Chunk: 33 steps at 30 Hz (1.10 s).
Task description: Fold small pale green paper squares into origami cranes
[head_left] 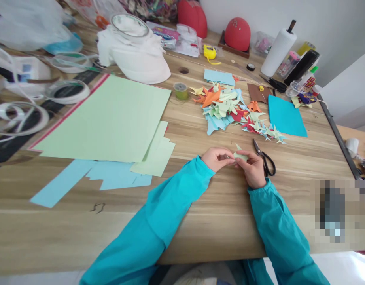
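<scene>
Between my two hands is a small piece of folded pale green paper (240, 155), with a pointed tip sticking up. My left hand (217, 159) pinches its left side, and my right hand (252, 168) grips the right side with thumb and fingers. My fingers cover part of the folds. Black-handled scissors (265, 159) lie just right of my right hand, blades pointing away. Beyond my hands spreads a heap of folded paper cranes (226, 105) in green, blue, orange and red.
Large green paper sheets (111, 118) lie at the left, over light blue strips (63, 184). A spool of thread (180, 91) stands behind them. A turquoise sheet (287, 116) is at the right. Along the back are a white cap (137, 55), a yellow tape measure (209, 52) and a white roll (277, 49).
</scene>
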### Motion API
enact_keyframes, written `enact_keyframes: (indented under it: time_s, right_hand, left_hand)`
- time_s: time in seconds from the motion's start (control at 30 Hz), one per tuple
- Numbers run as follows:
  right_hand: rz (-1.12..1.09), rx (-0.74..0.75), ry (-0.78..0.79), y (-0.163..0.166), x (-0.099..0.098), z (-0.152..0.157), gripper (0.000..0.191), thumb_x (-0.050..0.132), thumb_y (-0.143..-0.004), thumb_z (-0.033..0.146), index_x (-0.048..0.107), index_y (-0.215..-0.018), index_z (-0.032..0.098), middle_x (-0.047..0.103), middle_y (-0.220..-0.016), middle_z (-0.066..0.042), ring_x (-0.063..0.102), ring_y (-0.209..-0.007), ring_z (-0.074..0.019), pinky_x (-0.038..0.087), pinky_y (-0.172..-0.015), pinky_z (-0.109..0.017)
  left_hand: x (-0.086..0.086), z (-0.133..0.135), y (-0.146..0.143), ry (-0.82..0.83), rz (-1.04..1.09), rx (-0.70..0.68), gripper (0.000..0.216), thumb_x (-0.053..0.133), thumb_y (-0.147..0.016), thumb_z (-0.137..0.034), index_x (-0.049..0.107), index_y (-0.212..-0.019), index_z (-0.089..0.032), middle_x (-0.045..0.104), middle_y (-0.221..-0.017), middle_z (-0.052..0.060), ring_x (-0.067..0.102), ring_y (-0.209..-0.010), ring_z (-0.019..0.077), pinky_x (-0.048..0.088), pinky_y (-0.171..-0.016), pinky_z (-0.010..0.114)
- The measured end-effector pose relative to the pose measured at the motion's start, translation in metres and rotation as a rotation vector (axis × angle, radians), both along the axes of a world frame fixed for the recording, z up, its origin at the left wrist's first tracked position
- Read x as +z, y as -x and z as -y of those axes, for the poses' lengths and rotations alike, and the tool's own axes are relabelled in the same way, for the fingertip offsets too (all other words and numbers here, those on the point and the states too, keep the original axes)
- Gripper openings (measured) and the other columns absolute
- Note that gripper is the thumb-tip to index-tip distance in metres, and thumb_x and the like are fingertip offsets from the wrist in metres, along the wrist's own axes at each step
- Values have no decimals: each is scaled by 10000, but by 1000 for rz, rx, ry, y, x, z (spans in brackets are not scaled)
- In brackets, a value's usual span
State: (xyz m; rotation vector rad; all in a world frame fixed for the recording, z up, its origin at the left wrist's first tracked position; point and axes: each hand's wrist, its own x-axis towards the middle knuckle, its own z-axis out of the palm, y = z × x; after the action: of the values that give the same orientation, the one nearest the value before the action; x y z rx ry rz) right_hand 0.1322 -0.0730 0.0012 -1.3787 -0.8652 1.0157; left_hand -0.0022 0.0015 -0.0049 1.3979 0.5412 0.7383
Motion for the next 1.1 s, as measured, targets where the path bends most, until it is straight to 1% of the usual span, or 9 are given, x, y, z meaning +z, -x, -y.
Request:
enact_keyframes:
  time_s: [0.13,0.23,0.33,0.5,0.67,0.87,1.0,1.1]
  right_hand:
    - [16,5,-17,2,2,0,247,702,-619,294,641,-838,197,654,-616,2,591,-520,-139,498,-534,-278]
    - [51,20,-26,3,3,1,231,696,-628,293,643,-835,205,664,-654,-6,601,-540,-149,504,-545,-290]
    - [71,43,-30,3,3,1,218,679,-650,297,645,-845,207,672,-692,-14,610,-558,-154,511,-570,-303]
    - [-22,65,-70,3,1,1,152,616,-715,281,646,-853,225,673,-717,-4,615,-583,-146,505,-582,-300]
    - [26,88,-82,3,2,1,143,624,-715,259,648,-855,234,672,-707,9,607,-562,-128,495,-571,-274]
    - [76,106,-63,2,3,2,189,634,-709,307,630,-877,220,676,-714,-7,623,-599,-157,516,-595,-309]
    - [92,129,-71,1,3,2,193,631,-715,312,627,-888,227,681,-742,-11,628,-616,-159,510,-595,-302]
    - [105,138,-54,2,4,2,215,634,-710,325,620,-901,226,677,-719,-10,627,-613,-163,509,-593,-305]
  left_hand:
    - [3,1,0,104,-33,2,241,694,-607,-326,591,-680,-121,624,-585,15,596,-564,115,494,-573,238]
    - [4,1,-1,201,-20,12,270,723,-565,-308,550,-652,-121,623,-552,5,601,-545,114,498,-574,246]
    - [5,-1,-1,255,-14,24,295,738,-541,-307,533,-632,-116,623,-533,3,601,-523,109,499,-560,242]
    - [6,-3,0,275,-10,49,317,759,-512,-297,528,-624,-111,624,-524,5,599,-503,108,499,-542,236]
    - [5,-3,0,285,4,63,320,763,-506,-291,529,-619,-104,626,-517,12,598,-484,107,495,-528,231]
    - [8,-6,1,329,19,55,336,773,-482,-294,523,-600,-102,626,-505,16,600,-471,111,494,-517,230]
    - [9,-6,1,315,17,69,316,769,-494,-273,524,-601,-103,623,-497,14,592,-458,107,490,-508,228]
    - [8,-5,1,294,14,84,301,763,-507,-263,523,-601,-107,618,-486,8,589,-452,106,488,-502,228]
